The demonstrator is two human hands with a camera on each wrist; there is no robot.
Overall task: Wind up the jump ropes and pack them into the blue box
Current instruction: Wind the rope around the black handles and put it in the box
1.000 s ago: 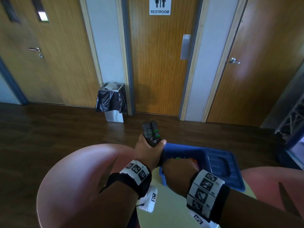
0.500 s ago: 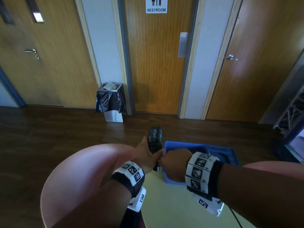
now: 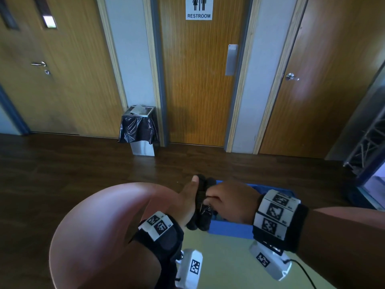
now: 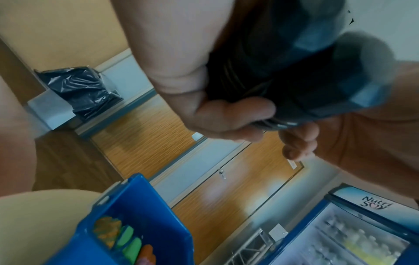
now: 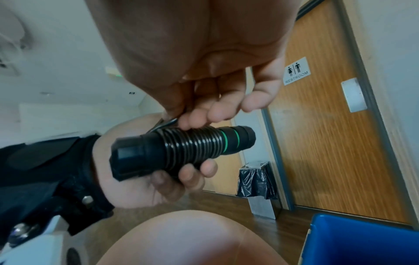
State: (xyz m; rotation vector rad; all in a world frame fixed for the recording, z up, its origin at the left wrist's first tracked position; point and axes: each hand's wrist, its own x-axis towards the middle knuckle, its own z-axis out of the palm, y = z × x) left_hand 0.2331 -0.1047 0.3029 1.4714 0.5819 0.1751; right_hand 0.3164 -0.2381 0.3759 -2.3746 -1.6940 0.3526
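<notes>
My left hand (image 3: 186, 202) grips a pair of black jump rope handles (image 3: 202, 198) with green rings, held just left of the blue box (image 3: 231, 230). Thin black cord is wound in coils round the handles (image 5: 181, 148). My right hand (image 3: 227, 203) sits against them, and its thumb and fingers (image 5: 204, 114) pinch the cord (image 5: 167, 122) where it meets the coils. In the left wrist view the handles (image 4: 317, 71) are blurred under my fingers (image 4: 226, 116). The blue box (image 4: 140, 206) holds wound ropes with orange and green handles (image 4: 127, 238).
The box stands on a pale yellow-green table (image 3: 225, 261). A pink chair back (image 3: 100, 226) curves at the left. A bin with a black bag (image 3: 138, 130) stands by the restroom door (image 3: 200, 80). A drinks fridge (image 4: 362, 233) is at the right.
My right hand rose from the box's edge to the handles and now pinches the cord there. My left hand has lowered and tilted the handles toward it.
</notes>
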